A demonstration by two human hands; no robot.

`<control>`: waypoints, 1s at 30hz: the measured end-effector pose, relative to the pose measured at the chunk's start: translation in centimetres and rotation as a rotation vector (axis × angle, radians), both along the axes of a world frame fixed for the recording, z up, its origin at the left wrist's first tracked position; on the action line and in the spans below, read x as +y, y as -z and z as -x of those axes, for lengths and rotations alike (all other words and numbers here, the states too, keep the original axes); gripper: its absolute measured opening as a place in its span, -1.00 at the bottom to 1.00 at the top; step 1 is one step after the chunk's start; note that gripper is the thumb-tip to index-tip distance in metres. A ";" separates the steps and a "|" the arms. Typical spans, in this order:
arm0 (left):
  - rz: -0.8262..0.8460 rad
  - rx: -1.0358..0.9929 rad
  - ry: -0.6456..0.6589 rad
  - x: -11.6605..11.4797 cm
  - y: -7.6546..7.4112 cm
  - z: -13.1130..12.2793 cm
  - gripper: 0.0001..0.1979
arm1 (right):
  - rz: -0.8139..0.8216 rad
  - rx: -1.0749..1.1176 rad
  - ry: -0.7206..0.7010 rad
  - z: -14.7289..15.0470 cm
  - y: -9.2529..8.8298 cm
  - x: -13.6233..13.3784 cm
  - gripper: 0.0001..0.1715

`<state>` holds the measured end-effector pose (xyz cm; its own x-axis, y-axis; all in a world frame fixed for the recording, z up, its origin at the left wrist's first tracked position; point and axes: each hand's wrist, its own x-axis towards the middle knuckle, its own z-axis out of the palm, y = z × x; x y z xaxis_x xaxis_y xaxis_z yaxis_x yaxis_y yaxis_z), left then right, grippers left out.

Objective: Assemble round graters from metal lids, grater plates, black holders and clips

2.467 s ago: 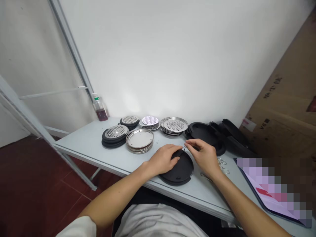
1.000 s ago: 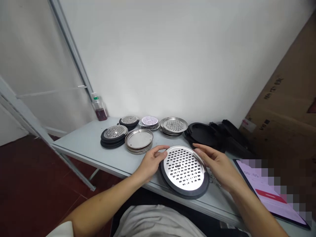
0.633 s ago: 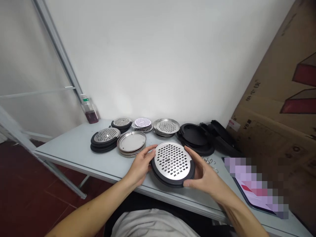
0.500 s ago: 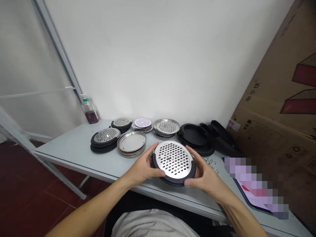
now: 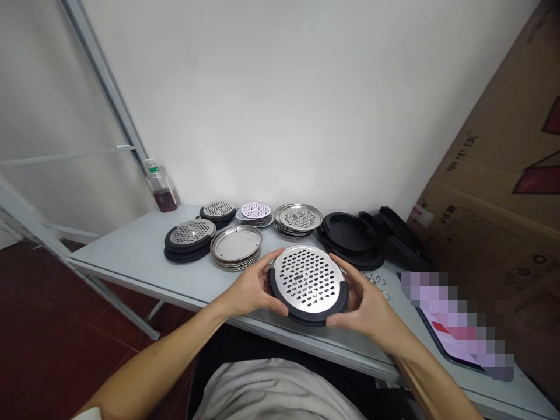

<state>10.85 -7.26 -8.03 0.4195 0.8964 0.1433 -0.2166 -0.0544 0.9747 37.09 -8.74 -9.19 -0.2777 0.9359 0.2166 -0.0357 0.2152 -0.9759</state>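
Note:
Between both hands I hold a round perforated metal disc in a black rim [image 5: 308, 279], tilted toward me above the front edge of the table. My left hand [image 5: 254, 291] grips its left side, thumb at the lower rim. My right hand [image 5: 363, 303] grips the right side, thumb on the black rim near the bottom. The black rim covers the lower part and sides; the upper edge of the metal shows bare. Its underside is hidden. Beyond it stand a stack of shallow metal plates [image 5: 237, 244] and a stack of perforated metal discs [image 5: 299, 218].
Black-rimmed perforated discs [image 5: 191, 232] are piled at the left. Small perforated plates [image 5: 256, 211] lie by the wall. Black round parts [image 5: 350, 233] and metal rings [image 5: 377, 280] sit to the right, near a phone-like screen [image 5: 455, 338], a cardboard box [image 5: 490, 233] and a bottle [image 5: 163, 189] far left.
My view has shifted slightly, so the table items appear a little higher and further right. My left thumb has slid off the metal face toward the rim; both hands still grip the disc.

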 end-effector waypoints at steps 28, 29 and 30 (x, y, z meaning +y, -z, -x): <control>0.191 -0.257 -0.332 -0.8 -3.9 0.1 -0.75 | -0.041 0.192 0.046 1.0 0.0 -0.2 0.03; 0.172 -0.267 -0.366 -0.1 -4.6 1.0 -0.77 | -0.050 0.181 0.056 1.0 0.1 -0.2 0.00; 0.159 -0.286 -0.414 0.8 -5.3 2.0 -0.80 | -0.052 0.171 0.063 1.0 0.1 -0.1 -0.03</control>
